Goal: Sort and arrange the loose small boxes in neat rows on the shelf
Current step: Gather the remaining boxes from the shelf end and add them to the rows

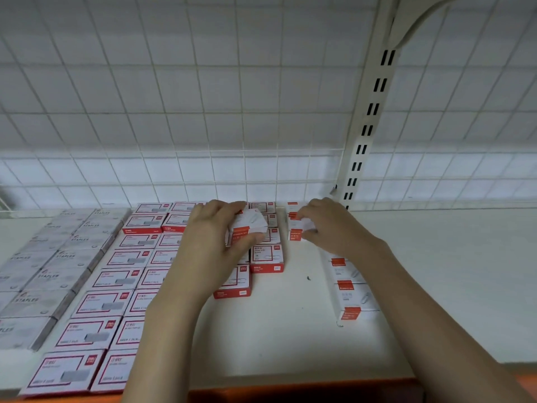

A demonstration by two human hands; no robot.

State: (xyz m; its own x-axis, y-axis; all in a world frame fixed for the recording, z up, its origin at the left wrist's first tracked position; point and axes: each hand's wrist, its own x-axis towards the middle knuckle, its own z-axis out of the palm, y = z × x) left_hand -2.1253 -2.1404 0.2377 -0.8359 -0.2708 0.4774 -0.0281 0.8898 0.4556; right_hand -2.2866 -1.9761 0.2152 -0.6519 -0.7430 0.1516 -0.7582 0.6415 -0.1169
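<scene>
A bare strip of shelf lay between the red-and-white box rows and loose boxes.

Single head cam, looking down and forward over a shelf

It's sitting close above the shelf, wide-angle so the wire grid back panel is bending across the upper frame. Both forearms are reaching in from the bottom edge, and the slotted upright is leaning at upper right. No second view to overlap.
</scene>
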